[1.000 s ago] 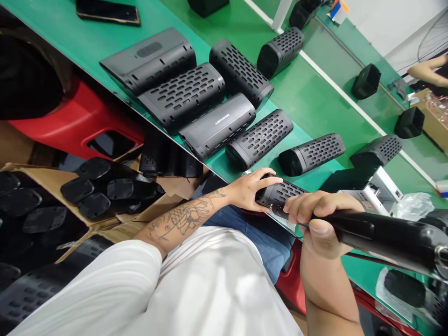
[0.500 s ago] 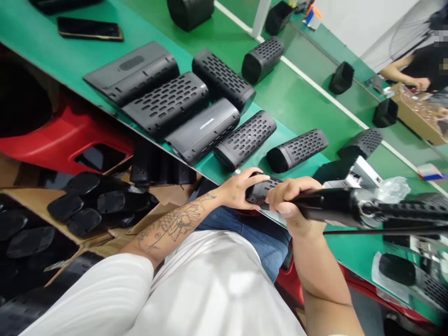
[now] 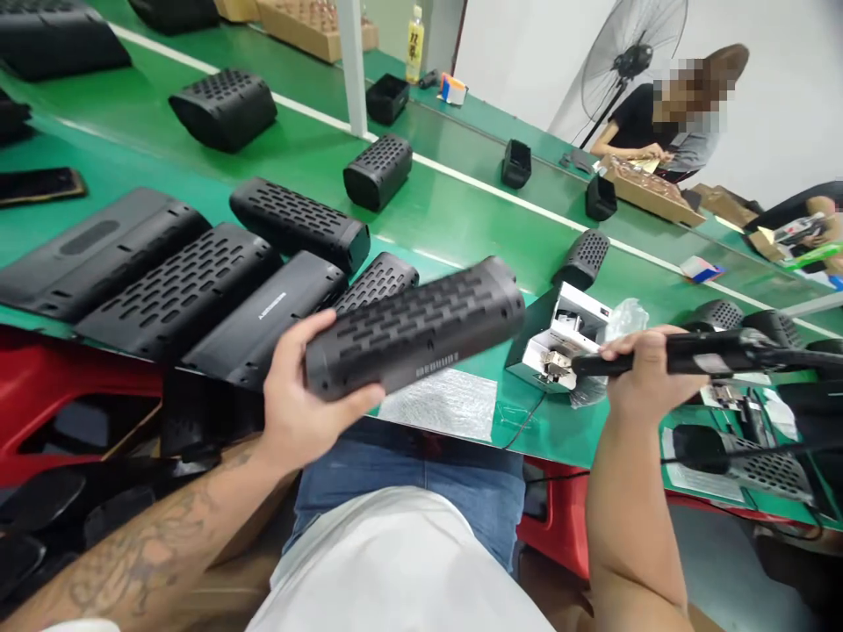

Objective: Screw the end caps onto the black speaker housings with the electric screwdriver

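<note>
My left hand (image 3: 299, 399) is closed round one end of a black perforated speaker shell (image 3: 414, 325), which it holds in the air above the green bench's front edge. My right hand (image 3: 642, 373) grips a black electric screwdriver (image 3: 698, 353) that lies roughly level, its tip pointing left toward a white and black box (image 3: 559, 342). A grey foam pad (image 3: 441, 404) lies on the bench below the shell.
Several more black speaker shells (image 3: 177, 290) lie in a row on the green bench (image 3: 454, 211), others stand further back. A phone (image 3: 39, 184) lies at the far left. A person (image 3: 665, 123) sits at the far side near a fan (image 3: 632, 57). Red bins (image 3: 39, 377) sit under the bench.
My left hand has lifted the speaker shell off the pad and swung it up to the left. My right hand has drawn the screwdriver away to the right. The view has tilted upward.
</note>
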`<action>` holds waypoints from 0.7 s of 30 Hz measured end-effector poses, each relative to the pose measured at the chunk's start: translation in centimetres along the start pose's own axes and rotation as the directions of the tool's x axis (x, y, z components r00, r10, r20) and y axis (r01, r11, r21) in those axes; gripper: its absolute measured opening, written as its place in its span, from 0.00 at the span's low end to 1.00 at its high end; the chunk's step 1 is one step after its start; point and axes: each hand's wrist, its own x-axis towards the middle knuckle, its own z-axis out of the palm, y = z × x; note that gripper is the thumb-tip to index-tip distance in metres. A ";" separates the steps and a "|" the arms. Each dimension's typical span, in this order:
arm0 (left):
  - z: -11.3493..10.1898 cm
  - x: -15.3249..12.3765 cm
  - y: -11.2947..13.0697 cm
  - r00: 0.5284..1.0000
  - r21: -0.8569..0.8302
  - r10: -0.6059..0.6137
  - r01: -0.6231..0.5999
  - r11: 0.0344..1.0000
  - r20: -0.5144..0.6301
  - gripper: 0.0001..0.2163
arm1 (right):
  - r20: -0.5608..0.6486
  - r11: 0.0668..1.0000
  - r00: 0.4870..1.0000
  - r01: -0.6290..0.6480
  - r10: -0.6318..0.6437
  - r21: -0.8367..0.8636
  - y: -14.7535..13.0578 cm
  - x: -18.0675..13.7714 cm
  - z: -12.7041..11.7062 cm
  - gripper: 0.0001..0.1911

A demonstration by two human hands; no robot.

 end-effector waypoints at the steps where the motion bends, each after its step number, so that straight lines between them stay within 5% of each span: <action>1: 1.2 2.5 -0.1 0.999 -0.004 -0.028 0.028 1.000 -0.036 0.45 | 0.035 1.000 0.999 -0.025 0.025 0.003 0.9 -0.2 0.0 0.25; 6: 11.8 16.7 -2.1 0.959 -0.130 -0.279 0.271 0.954 -0.046 0.44 | 0.128 0.994 0.986 -0.107 0.108 -0.014 2.6 -1.9 -0.3 0.25; 10: 21.6 24.5 -3.2 0.929 -0.011 -0.368 0.367 0.930 -0.042 0.43 | 0.105 0.991 0.985 -0.133 0.135 -0.023 2.6 -2.8 -0.7 0.23; 15: 29.8 27.6 -2.5 0.912 0.073 -0.392 0.386 0.920 0.121 0.44 | 0.099 0.984 0.983 -0.163 0.155 0.073 0.5 -4.5 -1.6 0.19; 21: 33.1 26.6 -3.6 0.904 0.232 -0.314 0.252 0.940 0.289 0.44 | 0.239 0.942 0.938 -0.293 0.249 0.167 -0.8 -7.1 -4.2 0.09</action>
